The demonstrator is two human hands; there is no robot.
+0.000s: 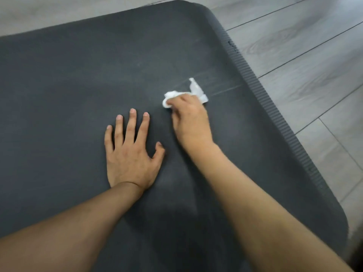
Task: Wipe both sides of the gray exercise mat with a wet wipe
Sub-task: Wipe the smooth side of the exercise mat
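Near the mat's [78,85] right edge, the right hand [189,118] pinches the limp, light wet wipe [197,91] bunched, while the left hand [129,154], fingers spread, presses the soft mat flat.

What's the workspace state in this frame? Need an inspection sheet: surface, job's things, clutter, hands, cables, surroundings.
Surface: dark gray foam exercise mat lies flat on the floor, ribbed edge along its right side; faint streaks show near the wipe.
Job's things: crumpled white wet wipe sits on the mat, held under the right hand.
Clutter: nothing seen.
Hands: left hand rests flat on the mat, fingers spread; right hand grips the wipe and presses it to the mat.
Cables: nothing seen.
Surroundings: light gray wood-look plank floor borders the mat at the top and right.
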